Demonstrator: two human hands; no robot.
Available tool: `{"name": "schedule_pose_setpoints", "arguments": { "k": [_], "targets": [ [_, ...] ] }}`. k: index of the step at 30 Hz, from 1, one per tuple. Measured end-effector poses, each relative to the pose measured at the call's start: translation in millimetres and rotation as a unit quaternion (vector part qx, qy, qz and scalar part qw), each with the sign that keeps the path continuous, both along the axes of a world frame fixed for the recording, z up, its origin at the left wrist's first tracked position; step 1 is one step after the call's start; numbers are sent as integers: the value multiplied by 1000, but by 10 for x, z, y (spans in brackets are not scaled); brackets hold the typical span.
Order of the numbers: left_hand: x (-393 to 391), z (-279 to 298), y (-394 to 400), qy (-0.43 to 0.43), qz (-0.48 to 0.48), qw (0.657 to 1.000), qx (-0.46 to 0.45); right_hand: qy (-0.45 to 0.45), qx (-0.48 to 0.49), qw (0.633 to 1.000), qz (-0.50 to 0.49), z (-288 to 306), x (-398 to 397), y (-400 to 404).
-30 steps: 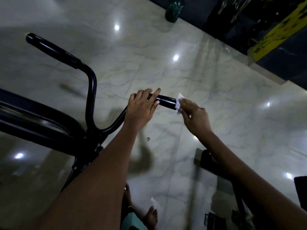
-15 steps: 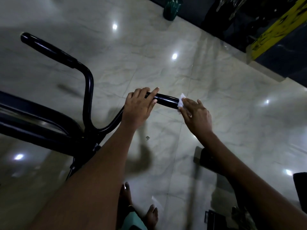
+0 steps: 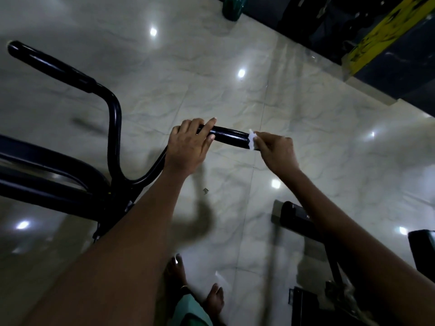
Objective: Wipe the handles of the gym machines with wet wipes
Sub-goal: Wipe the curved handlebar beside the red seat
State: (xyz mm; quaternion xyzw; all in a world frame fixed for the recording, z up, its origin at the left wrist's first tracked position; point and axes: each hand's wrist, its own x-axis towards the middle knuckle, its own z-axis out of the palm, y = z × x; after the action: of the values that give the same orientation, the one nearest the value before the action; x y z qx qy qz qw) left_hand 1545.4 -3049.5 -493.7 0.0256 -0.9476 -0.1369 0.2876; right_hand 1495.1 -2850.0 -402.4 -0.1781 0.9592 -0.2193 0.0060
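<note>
Glossy marble floor (image 3: 306,128) below. Left hand (image 3: 188,147) grips black machine handle (image 3: 231,136), fingers curled over inner part. Right hand (image 3: 276,150) pinches white wet wipe (image 3: 251,140) against handle's outer end, wipe sticking out just past the closed fingertips. Second handle (image 3: 50,67) far left, untouched.

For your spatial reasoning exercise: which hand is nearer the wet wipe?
Right. The right hand pinches the wet wipe at the handle's end; the left hand grips the handle further along, apart from the wipe.
</note>
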Motion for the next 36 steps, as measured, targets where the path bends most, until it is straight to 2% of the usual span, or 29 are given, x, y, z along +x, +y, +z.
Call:
{"name": "schedule_pose_setpoints", "arguments": {
  "k": [5,7,8,9,11,12,13,14,16,19,21,22,25,28,31,36],
  "targets": [
    [-3,-16,-6,3,-3,1000,2,-103,-71,989,-74,66,-94,18],
    [-2,-16,-4,3,-2,1000,0,-163,-131,969,-132,54,-103,37],
    [-2,-15,-3,4,-2,1000,-2,-218,-202,941,-163,27,-114,52],
    [-4,-15,-4,5,-1,1000,-3,-282,-294,893,-194,1,-110,68],
    [-7,-21,-9,6,0,1000,-5,-367,-457,776,-233,-68,-69,106],
    [-8,-27,-12,6,1,1000,-8,-380,-497,742,-241,-98,-34,123],
    [-10,-34,-11,8,3,1000,-13,-379,-509,734,-241,-123,28,124],
    [-12,-39,-10,9,3,1000,-16,-364,-510,743,-236,-154,98,117],
    [-19,-45,-9,9,0,1000,-20,-281,-468,801,-244,-206,235,60],
    [-27,-50,-19,13,0,1000,-20,-80,-290,919,-256,-336,328,-6],
    [-27,-52,-27,19,-3,1000,-18,14,-158,966,-203,-382,353,-32],
    [-26,-54,-30,23,-4,1000,-17,55,-127,976,-170,-372,355,-34],
    [-26,-53,-41,27,-5,999,-16,165,-94,980,-62,-444,278,34],
    [-25,-59,-29,23,-10,1000,-12,251,11,967,38,-548,143,185],
    [-37,-60,-27,25,-6,1000,-15,288,53,949,113,-519,31,224],
    [-43,-63,-4,33,-6,999,-17,305,40,932,191,-582,-87,348]
  ]
}}
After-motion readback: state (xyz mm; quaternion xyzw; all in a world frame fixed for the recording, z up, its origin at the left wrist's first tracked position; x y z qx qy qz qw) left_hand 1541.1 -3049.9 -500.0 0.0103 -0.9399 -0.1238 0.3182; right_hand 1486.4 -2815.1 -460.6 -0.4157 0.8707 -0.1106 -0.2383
